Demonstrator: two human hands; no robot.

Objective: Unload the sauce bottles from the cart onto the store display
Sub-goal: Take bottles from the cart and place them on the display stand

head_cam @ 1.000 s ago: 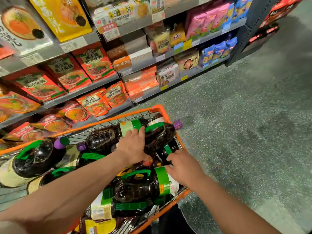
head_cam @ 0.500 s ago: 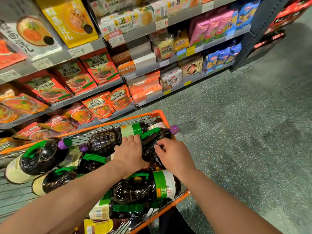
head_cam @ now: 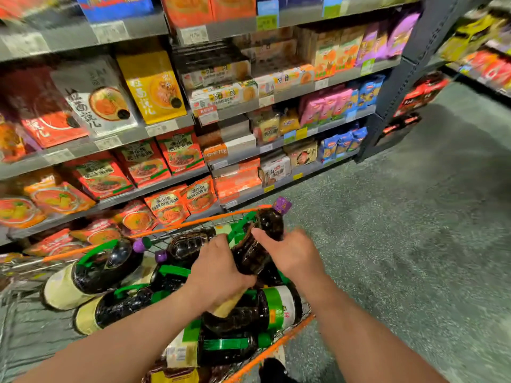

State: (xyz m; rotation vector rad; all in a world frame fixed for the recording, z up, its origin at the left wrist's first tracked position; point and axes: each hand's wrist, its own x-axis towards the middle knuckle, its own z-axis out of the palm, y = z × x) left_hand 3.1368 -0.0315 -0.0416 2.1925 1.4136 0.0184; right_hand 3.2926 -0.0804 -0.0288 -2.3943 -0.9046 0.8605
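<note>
**Bottle lifted clear of the cart pile**

Up from the pile since 0.5 s ago: the dark sauce bottle with purple cap and green handle point(head_cam: 258, 244) now sits tilted, cap end raised toward the far right corner of the cart, base end down by the wrists. Half a second back it lay flat among the others.

Left hand point(head_cam: 218, 275) wraps the lower body of that bottle, fingers curled under it. Right hand point(head_cam: 293, 255) lies against the bottle's right side, thumb extended across the dark plastic; the grip from that side is partly hidden, but the fingers bend round the body. Both forearms reach in from the bottom edge.

Under and around it, the other dark sauce bottles point(head_cam: 110, 266) lie on their sides in the orange-rimmed wire shopping cart point(head_cam: 193, 221), most with green handles, cream labels and purple caps. One with a green-and-white label point(head_cam: 276, 302) sits just below the lifted bottle, against the cart's near rim.

Beyond the cart stand grey metal store shelves point(head_cam: 171, 178) stocked with red and orange noodle packets point(head_cam: 143, 164), yellow and white boxes higher up, pink and blue bags to the right. Speckled grey-green floor point(head_cam: 401, 244) fills the right side. View is motion-blurred at the edges.
</note>
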